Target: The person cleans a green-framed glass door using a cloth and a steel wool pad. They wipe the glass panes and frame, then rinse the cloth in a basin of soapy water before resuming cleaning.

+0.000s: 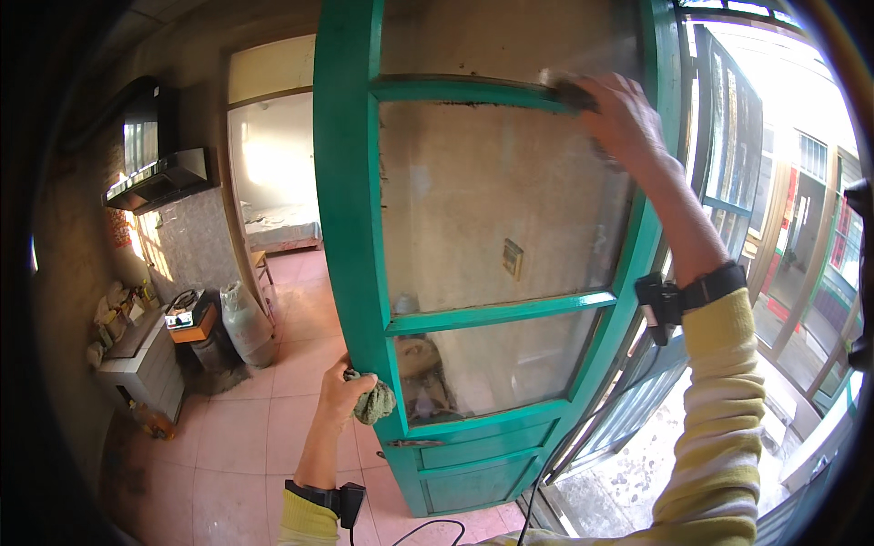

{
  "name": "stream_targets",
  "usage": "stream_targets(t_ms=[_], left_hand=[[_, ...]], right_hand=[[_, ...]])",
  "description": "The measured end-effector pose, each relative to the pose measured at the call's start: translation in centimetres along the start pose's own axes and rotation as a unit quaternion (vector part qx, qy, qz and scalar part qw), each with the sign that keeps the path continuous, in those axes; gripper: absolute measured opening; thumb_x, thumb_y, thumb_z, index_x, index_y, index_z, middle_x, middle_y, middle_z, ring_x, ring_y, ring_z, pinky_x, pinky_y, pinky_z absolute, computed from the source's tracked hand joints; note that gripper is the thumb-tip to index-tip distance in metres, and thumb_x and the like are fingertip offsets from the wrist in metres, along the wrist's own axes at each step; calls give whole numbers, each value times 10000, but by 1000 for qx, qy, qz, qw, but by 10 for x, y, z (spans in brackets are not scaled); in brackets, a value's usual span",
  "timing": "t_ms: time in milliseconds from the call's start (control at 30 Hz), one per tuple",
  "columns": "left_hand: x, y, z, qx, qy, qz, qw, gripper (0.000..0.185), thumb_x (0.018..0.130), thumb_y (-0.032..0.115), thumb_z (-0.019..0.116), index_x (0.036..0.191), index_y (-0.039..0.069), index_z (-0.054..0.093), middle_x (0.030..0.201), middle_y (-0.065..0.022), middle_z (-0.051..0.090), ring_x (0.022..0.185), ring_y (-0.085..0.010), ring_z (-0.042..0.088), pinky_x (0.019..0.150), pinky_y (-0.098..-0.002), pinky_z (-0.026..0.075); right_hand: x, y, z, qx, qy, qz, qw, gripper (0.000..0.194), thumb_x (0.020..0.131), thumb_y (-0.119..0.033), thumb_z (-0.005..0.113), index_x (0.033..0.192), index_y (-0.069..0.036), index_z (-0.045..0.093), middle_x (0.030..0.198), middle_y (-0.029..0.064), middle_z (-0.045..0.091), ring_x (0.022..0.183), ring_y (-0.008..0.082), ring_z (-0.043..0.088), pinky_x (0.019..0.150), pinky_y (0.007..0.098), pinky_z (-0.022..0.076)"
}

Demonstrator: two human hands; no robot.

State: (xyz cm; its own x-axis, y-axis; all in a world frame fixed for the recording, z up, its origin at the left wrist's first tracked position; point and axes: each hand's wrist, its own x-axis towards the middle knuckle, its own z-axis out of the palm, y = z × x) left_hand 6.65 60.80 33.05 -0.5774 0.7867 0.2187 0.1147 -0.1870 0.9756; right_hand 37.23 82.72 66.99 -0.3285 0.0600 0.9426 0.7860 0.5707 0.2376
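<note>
A green wooden door (348, 170) with glass panes (505, 198) stands before me. Near its upper crossbar, my right hand (625, 119) holds a dark, blurred object (570, 92), perhaps a brush or cloth, against the pane's lower edge. My left hand (345, 392) grips the door's left edge low down and has a crumpled grey-green cloth (374, 403) between thumb and fingers. Below that hand, a metal door handle (415, 443) is fixed to the frame. The middle pane looks smeared, with dark specks along its borders.
At left are a range hood (160, 179), a tiled counter (147, 375) with bottles and bags, and a wrapped cylinder-like container (247, 327). A doorway shows a bed (283, 225). Black cables (546, 471) hang near my body. A metal gate (730, 130) stands outside, right.
</note>
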Motion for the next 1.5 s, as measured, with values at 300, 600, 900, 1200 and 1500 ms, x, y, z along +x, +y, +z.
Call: stream_targets(t_ms=[300,600,900,1200,1500], left_hand=[[-3,7,1,3,-11,2,1000,428,695,25,651,1112,-28,575,926,-54,601,824,-140,578,765,-281,469],[-2,5,-1,9,-28,14,999,522,706,39,649,1210,-25,528,955,-54,601,846,-134,572,779,-276,464],[6,-12,-5,-4,-43,31,999,514,713,56,675,1202,-13,533,985,-65,606,877,-136,565,792,-276,463],[9,-17,-7,18,-42,58,997,516,713,80,667,1206,4,534,1015,-82,616,921,-167,568,830,-299,452],[11,-18,-8,9,-53,32,998,550,705,70,678,1230,12,527,973,-64,600,866,-140,559,788,-283,462]], right_hand=[[-18,88,2,-60,-51,66,995,428,761,-163,579,1189,-172,579,1106,92,556,1068,309,511,890,423,446],[28,-43,2,47,-24,-41,998,382,771,-178,588,1151,-162,608,1095,102,565,1064,313,514,885,436,451],[70,-168,1,146,46,-185,971,356,722,-172,570,1067,-112,633,1003,149,572,973,347,545,828,434,460],[79,-150,-18,108,-49,-115,986,341,704,-174,582,1030,-197,680,1000,118,632,956,329,591,798,459,496],[63,-146,-22,143,-19,-234,962,364,708,-150,576,1066,-124,638,999,117,572,951,313,558,826,418,462]])
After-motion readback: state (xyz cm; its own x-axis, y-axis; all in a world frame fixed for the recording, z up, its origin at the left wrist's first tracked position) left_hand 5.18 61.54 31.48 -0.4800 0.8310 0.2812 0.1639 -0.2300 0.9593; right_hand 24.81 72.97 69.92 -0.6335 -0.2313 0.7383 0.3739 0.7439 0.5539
